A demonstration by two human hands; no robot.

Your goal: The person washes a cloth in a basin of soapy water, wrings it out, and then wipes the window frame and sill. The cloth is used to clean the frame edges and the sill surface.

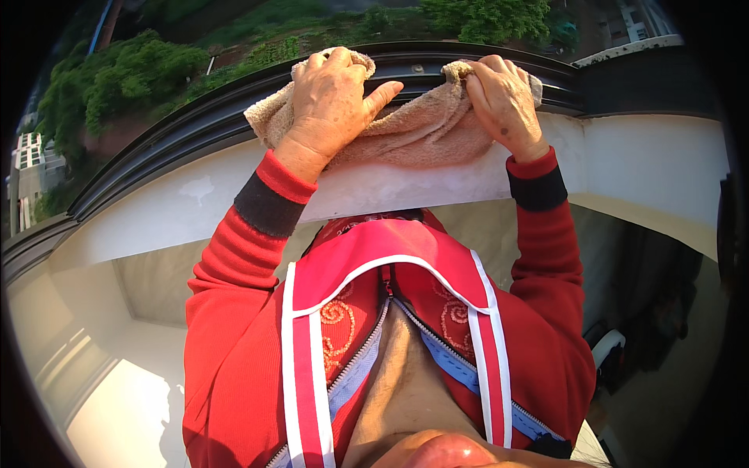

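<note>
A beige-pink terry cloth (421, 131) lies bunched over the dark metal track of a window frame (404, 65), and its lower fold hangs onto the white sill. My left hand (333, 105) presses on the cloth's left end, fingers curled over it at the outer rail and thumb stretched to the right. The right end of the cloth is gripped in my right hand (506, 102), with part of it sticking out past the fingers. Both hands rest at the track, a short way apart. The fingertips of both are mostly hidden.
The white sill ledge (404, 187) runs between my body and the track. At the right, a white side wall (649, 146) meets the frame. Trees (134, 88) and a building (38, 169) lie far below outside. Dark objects (638, 327) stand on the floor, lower right.
</note>
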